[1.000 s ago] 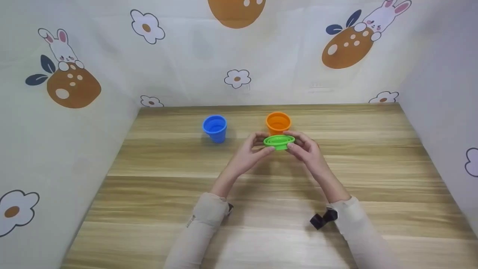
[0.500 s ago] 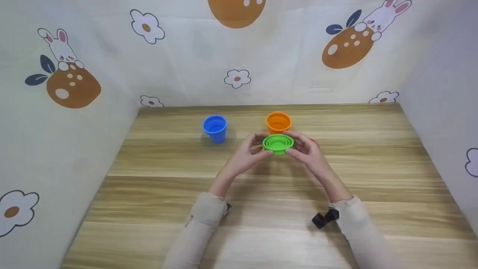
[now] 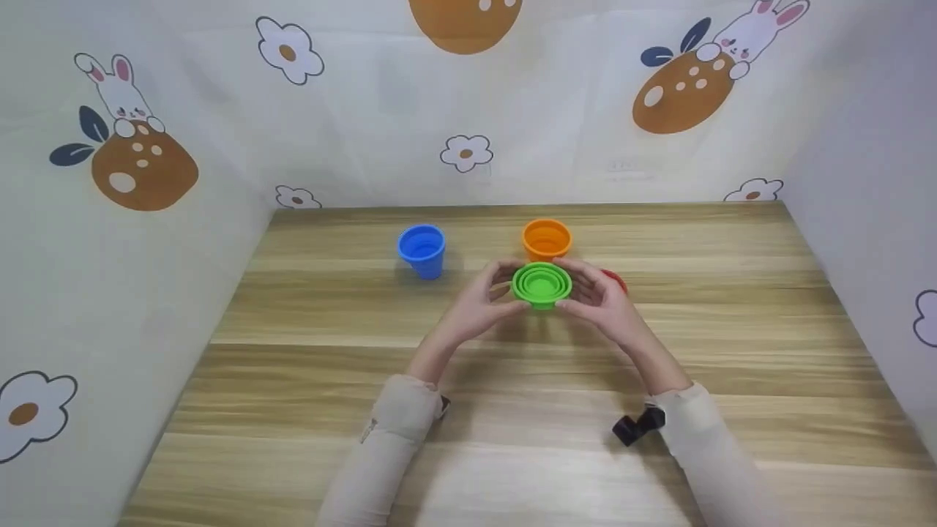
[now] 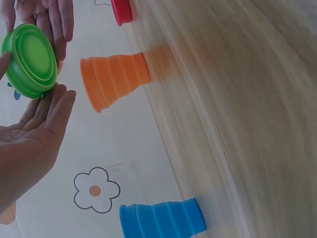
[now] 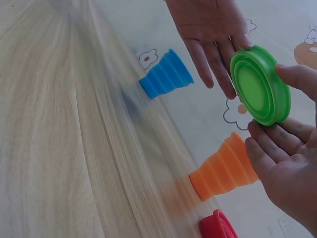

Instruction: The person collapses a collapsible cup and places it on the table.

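Observation:
A green collapsible cup (image 3: 542, 285), folded flat into nested rings, is held up above the table between both hands. My left hand (image 3: 477, 298) grips its left edge with thumb in front and fingers behind; my right hand (image 3: 605, 301) does the same on the right. In the left wrist view the flat base of the green cup (image 4: 37, 57) shows, and fingers of both hands lie along its rim. Behind it stands an orange collapsible cup (image 3: 547, 238), extended and upright. A blue collapsible cup (image 3: 422, 250), also extended, stands to the left.
A red folded cup (image 3: 616, 279) lies on the wooden table (image 3: 527, 454), mostly hidden behind my right hand in the head view. In the right wrist view the red cup (image 5: 218, 225) sits beside the orange one. Printed walls close off the back and both sides.
The green cup has tilted its open side towards the head camera and come slightly nearer and left. Both hands moved with it, uncovering part of the red cup.

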Motion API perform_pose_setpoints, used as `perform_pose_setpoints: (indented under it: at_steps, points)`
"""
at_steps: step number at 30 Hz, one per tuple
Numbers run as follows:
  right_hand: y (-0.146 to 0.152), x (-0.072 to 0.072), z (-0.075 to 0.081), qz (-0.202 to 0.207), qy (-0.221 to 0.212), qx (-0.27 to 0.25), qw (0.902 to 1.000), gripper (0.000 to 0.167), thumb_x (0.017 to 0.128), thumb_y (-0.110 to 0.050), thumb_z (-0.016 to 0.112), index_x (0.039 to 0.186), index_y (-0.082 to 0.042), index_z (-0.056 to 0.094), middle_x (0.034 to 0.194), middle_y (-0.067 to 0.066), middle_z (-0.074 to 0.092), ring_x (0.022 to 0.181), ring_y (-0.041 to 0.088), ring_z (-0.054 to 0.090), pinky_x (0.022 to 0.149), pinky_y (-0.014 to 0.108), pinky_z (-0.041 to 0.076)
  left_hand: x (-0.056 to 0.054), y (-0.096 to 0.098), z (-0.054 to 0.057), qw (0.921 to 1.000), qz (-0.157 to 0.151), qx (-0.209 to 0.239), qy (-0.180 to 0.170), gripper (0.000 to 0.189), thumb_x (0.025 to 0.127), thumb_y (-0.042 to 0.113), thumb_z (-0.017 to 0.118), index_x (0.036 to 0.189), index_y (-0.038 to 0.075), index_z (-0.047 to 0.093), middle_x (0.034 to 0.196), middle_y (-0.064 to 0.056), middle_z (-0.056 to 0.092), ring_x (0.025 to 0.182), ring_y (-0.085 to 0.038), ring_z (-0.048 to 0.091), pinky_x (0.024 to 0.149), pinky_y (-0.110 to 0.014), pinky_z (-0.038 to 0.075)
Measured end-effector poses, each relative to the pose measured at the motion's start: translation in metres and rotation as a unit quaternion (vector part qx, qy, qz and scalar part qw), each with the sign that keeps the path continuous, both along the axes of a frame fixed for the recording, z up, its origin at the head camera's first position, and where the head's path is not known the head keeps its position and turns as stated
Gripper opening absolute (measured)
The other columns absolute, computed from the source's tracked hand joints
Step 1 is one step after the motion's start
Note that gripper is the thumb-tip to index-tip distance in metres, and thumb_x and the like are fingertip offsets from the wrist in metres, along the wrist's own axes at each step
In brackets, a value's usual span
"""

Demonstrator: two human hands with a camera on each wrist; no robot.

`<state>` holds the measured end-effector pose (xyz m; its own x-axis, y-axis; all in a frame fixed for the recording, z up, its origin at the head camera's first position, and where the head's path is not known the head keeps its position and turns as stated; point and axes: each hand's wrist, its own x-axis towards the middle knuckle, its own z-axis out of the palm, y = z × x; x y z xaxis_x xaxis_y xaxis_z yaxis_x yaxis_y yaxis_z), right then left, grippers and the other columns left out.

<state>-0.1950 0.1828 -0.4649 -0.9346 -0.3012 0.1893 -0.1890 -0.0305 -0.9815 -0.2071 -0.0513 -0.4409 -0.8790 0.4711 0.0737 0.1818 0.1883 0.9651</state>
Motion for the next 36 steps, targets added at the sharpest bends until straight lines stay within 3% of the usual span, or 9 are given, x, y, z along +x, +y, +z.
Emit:
perform_pose_setpoints:
  at_steps: [19,29,36]
  points:
    - [-0.001,-0.004,-0.009,0.018,-0.028,0.025,0.9991,0.069,0.085,0.005,0.072,0.147,0.000,0.042,0.152,0.018,0.046,0.143,0.028,0.043,0.112,0.015,0.040,-0.006,-0.003,-0.008,0.9991,-0.002,-0.041,0.010,0.060,0.088,0.001,0.069,0.142,0.003,0.043,0.149,-0.014,0.049,0.142,-0.029,0.043,0.121,-0.045,0.035]
    - [-0.003,-0.006,-0.012,0.018,-0.051,0.041,0.9977,0.073,0.085,0.000,0.075,0.149,-0.005,0.041,0.154,0.014,0.045,0.145,0.027,0.041,0.119,0.028,0.035,-0.008,-0.003,-0.012,0.9989,0.003,-0.045,0.014,0.061,0.087,-0.004,0.069,0.141,-0.003,0.042,0.149,-0.020,0.048,0.142,-0.034,0.043,0.120,-0.048,0.035]
    - [-0.005,-0.008,-0.016,0.020,-0.043,0.044,0.9979,0.073,0.084,0.005,0.073,0.149,0.000,0.040,0.154,0.018,0.044,0.145,0.030,0.040,0.117,0.022,0.037,-0.009,-0.004,-0.016,0.9982,0.006,-0.057,0.019,0.062,0.087,-0.003,0.070,0.142,-0.003,0.042,0.148,-0.018,0.049,0.141,-0.033,0.044,0.120,-0.048,0.036]
